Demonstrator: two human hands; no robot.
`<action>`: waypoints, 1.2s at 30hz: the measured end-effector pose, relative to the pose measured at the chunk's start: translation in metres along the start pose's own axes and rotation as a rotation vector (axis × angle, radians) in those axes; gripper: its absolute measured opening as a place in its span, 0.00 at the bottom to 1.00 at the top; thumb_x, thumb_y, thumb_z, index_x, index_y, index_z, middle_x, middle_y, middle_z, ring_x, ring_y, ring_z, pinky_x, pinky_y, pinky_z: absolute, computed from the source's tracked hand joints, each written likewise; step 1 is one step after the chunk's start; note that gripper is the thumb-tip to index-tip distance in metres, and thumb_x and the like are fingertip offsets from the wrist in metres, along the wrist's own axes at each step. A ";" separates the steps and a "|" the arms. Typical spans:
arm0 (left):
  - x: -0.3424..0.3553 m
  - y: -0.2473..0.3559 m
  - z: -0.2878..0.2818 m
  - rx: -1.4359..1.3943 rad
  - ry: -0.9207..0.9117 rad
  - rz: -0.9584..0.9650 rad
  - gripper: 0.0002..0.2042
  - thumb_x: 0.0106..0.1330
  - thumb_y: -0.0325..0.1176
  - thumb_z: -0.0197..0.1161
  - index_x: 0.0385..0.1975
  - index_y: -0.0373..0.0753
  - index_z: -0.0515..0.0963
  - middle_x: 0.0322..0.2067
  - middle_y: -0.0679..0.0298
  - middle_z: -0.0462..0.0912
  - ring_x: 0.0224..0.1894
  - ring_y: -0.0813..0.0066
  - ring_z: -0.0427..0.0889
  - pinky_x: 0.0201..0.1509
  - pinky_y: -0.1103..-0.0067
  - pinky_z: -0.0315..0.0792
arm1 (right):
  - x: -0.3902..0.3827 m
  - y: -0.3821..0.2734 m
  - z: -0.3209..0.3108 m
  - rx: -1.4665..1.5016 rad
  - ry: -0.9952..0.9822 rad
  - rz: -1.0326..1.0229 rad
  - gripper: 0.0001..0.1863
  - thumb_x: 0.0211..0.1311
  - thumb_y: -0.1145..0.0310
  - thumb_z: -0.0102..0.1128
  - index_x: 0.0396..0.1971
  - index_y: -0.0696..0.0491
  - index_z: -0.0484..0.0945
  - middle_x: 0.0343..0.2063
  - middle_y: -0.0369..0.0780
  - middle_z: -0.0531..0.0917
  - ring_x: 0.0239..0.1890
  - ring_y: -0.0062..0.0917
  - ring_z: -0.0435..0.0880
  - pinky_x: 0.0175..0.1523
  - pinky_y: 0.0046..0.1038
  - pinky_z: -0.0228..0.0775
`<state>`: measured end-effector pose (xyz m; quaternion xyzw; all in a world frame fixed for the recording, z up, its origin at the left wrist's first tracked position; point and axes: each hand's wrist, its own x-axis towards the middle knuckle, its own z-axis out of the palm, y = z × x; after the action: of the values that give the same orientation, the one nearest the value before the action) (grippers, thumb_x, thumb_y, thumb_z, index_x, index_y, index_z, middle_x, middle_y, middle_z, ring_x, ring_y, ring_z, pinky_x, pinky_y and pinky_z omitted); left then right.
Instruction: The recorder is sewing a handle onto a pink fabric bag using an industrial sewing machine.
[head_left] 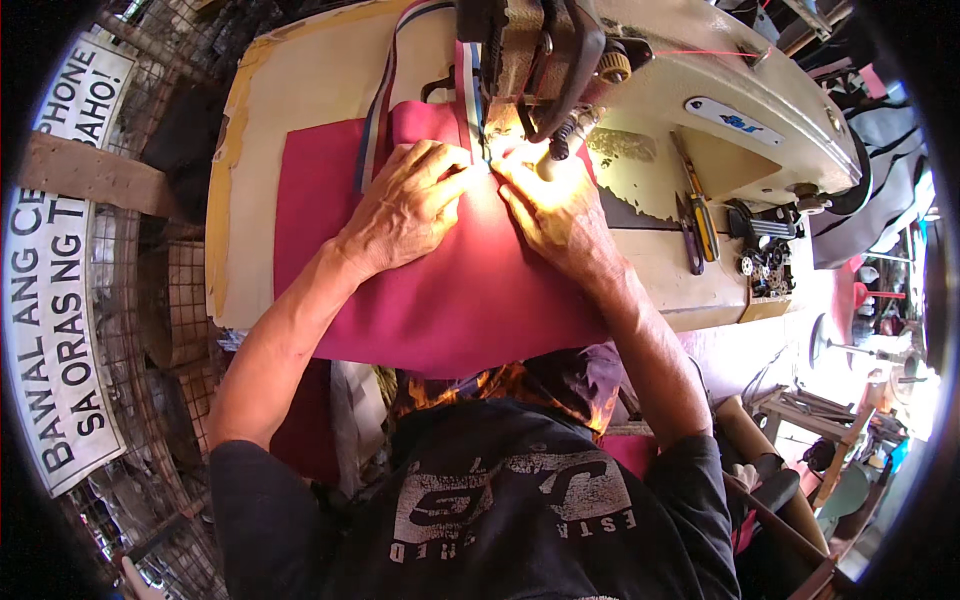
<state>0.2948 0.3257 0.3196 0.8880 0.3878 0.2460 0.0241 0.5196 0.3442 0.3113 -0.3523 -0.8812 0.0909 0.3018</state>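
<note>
A large magenta fabric piece [420, 305] lies on the sewing machine bed, with a striped strap [468, 95] running up from it beside the needle area. My left hand [415, 200] has curled fingers closed on the fabric, just left of the strap. My right hand [545, 205] is closed on the fabric at the strap's lower end, its fingertips under the lamp's glare. The machine head [545, 65] stands over both hands, and its presser foot is hard to make out in the bright light.
Scissors [690, 235], a yellow-handled tool [700, 210] and small black metal parts [765, 260] lie on the right. A wire mesh wall [185, 300] with signs is at the left. Another person's arm [790, 500] shows at lower right, among stools and clutter.
</note>
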 end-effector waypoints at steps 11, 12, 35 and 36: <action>0.017 -0.028 0.001 -0.229 -0.058 -0.060 0.06 0.64 0.25 0.62 0.36 0.35 0.83 0.39 0.61 0.81 0.45 0.63 0.79 0.52 0.70 0.75 | 0.003 0.022 -0.003 0.007 -0.057 -0.146 0.14 0.64 0.69 0.56 0.48 0.55 0.79 0.34 0.47 0.80 0.38 0.42 0.79 0.46 0.41 0.71; 0.017 -0.028 0.001 -0.230 -0.065 -0.069 0.06 0.63 0.26 0.62 0.37 0.35 0.83 0.39 0.61 0.81 0.45 0.63 0.79 0.52 0.71 0.75 | 0.002 0.024 -0.004 0.021 -0.024 -0.167 0.14 0.64 0.69 0.56 0.48 0.55 0.79 0.34 0.47 0.80 0.38 0.42 0.79 0.46 0.41 0.71; 0.016 -0.019 0.006 -0.076 0.010 0.043 0.09 0.58 0.26 0.63 0.39 0.37 0.81 0.38 0.62 0.79 0.44 0.62 0.78 0.54 0.68 0.74 | -0.002 0.018 -0.007 0.005 -0.163 0.013 0.19 0.61 0.71 0.62 0.53 0.49 0.81 0.48 0.43 0.83 0.53 0.42 0.78 0.63 0.46 0.65; 0.016 -0.019 0.006 -0.076 0.012 0.043 0.09 0.58 0.26 0.63 0.39 0.37 0.81 0.38 0.62 0.79 0.44 0.62 0.78 0.54 0.68 0.74 | -0.001 0.016 -0.007 0.012 -0.181 -0.018 0.20 0.60 0.72 0.62 0.54 0.48 0.80 0.49 0.43 0.83 0.54 0.43 0.77 0.64 0.49 0.62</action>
<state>0.2936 0.3511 0.3165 0.8929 0.3594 0.2665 0.0502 0.5337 0.3544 0.3107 -0.3327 -0.9076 0.1248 0.2237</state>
